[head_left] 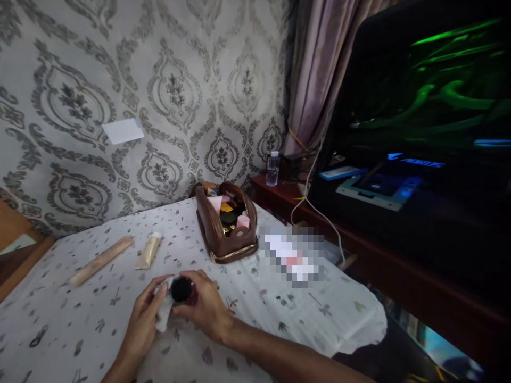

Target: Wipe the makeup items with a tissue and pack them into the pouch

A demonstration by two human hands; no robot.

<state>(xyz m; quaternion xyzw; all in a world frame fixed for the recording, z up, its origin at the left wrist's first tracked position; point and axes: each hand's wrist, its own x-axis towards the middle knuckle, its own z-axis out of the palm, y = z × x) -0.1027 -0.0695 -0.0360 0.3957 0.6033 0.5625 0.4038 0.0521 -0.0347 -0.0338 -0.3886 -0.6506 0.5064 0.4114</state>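
Near the bottom centre, my right hand is wrapped round a small round black item, its dark face turned up. My left hand pinches a crumpled white tissue or cloth against the black item's left side. Beyond the hands lies a cream tube with a white cap. Farther left is a long pinkish-beige flat package. An open brown bag with a gold zip stands behind and to the right, holding several cosmetics, among them a pink-capped item.
A patterned white cloth covers the surface. A pixelated patch lies right of the bag. Behind stand a clear bottle on a dark red ledge, a white cable and a large dark glossy panel.
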